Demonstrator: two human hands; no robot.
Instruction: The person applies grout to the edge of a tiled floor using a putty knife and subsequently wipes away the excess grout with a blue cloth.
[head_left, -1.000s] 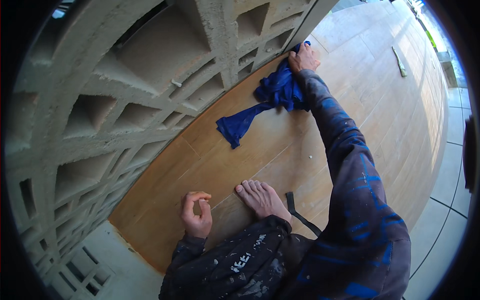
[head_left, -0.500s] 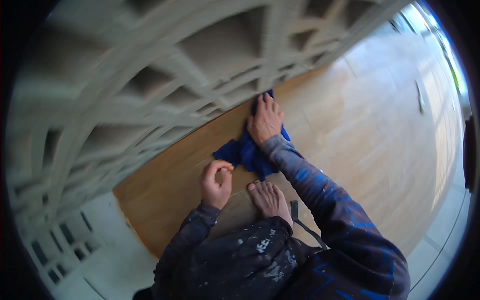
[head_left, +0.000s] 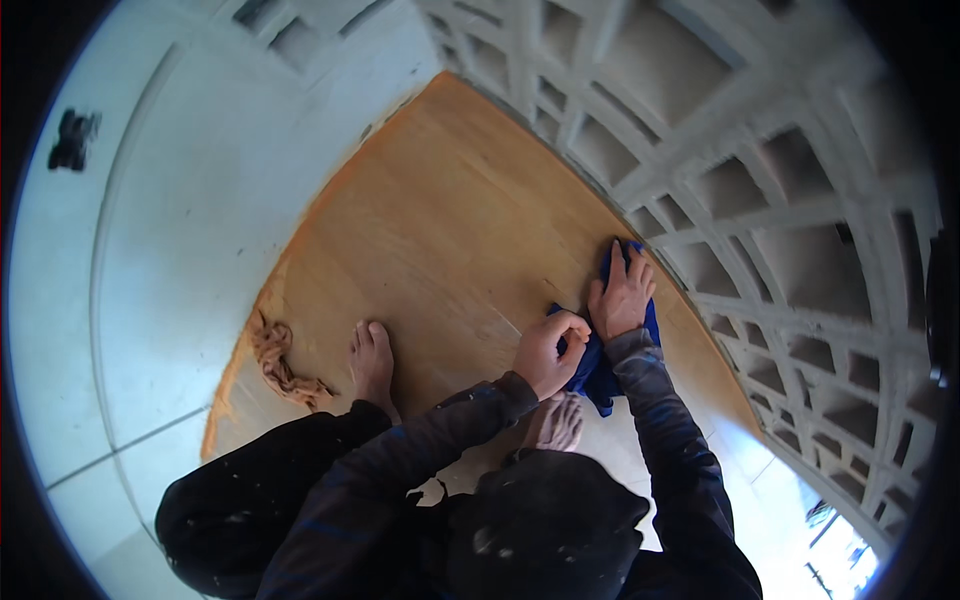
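My right hand lies with fingers spread on a crumpled blue cloth, pressing it to the orange-tan floor beside the pierced block wall's base. My left hand hangs just left of it with fingers curled toward the thumb; I cannot make out whether anything is between them. The blue cloth partly disappears under both hands and touches my right foot. A crumpled brown cloth lies at the floor's left edge, near my left foot.
The pale concrete block wall with square openings rises along the right. A white surface with dark seams borders the orange floor on the left, bearing a dark object. Bright light shows at the lower right.
My view has swung round, putting the block wall on the right. My right hand has come back from far forward, bringing the blue cloth nearer. The brown cloth has come into view.
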